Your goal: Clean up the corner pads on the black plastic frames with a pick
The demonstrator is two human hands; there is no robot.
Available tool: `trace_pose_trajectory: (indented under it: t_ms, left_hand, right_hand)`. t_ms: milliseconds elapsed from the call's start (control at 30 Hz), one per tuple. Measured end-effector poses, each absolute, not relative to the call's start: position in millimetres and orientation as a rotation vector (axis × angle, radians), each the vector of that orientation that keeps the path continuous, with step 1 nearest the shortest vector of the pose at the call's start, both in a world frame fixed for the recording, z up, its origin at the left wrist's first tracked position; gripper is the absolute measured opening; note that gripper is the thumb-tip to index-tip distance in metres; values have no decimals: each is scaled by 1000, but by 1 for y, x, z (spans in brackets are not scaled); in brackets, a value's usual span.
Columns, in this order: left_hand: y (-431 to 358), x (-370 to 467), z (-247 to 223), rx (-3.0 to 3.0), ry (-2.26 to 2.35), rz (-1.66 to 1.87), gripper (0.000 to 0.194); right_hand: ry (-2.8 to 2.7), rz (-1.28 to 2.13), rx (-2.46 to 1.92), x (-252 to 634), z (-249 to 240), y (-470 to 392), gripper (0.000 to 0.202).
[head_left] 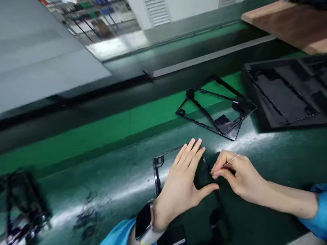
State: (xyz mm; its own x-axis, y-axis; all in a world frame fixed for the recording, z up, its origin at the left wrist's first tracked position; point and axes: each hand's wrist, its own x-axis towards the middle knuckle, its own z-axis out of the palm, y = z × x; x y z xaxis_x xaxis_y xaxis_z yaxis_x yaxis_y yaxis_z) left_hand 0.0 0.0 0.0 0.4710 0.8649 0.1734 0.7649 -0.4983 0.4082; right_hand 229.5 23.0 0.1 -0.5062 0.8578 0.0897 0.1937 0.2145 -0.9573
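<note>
A thin black rectangular frame (155,172) lies on the green work surface in front of me, partly covered by my hand and arm. Across it rests my left hand (182,180), palm down with the fingers stretched and the thumb out to the right. My right hand (235,173) is at the frame's right side, its fingers pinched on a thin, light-coloured needle-like tool (231,160). The fingertips meet or nearly meet the frame's edge; the tool's tip is hidden there.
Two more black frames (208,117) overlap beyond my hands. At right, a dark tray (278,93) holds another frame. Blurred black parts (24,207) are heaped at left, beside small black scraps (88,216). A grey panel (48,58) stands at the upper left, a brown board (288,25) at the upper right.
</note>
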Motion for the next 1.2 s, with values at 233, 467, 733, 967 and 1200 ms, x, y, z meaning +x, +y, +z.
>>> trace_pose_trajectory:
  t_ms: [233, 467, 733, 967, 1200]
  left_hand:
    - [2, 0, 0, 2425, 1375, 558, 91]
    - [2, 0, -1, 2435, 1381, 562, 91]
    - [2, 0, -1, 2402, 1373, 570, 93]
    - [2, 0, -1, 2404, 1376, 569, 93]
    - [2, 0, -2, 2410, 1377, 562, 92]
  right_hand:
    - [-1849, 1274, -966, 225, 0, 25, 21]
    - [-1890, 1229, -941, 227, -2, 24, 22]
    - [-1891, 1212, -951, 227, 0, 24, 23]
    - [-1919, 1191, -943, 227, 0, 23, 23]
    - [-1912, 1198, -952, 227, 0, 23, 23]
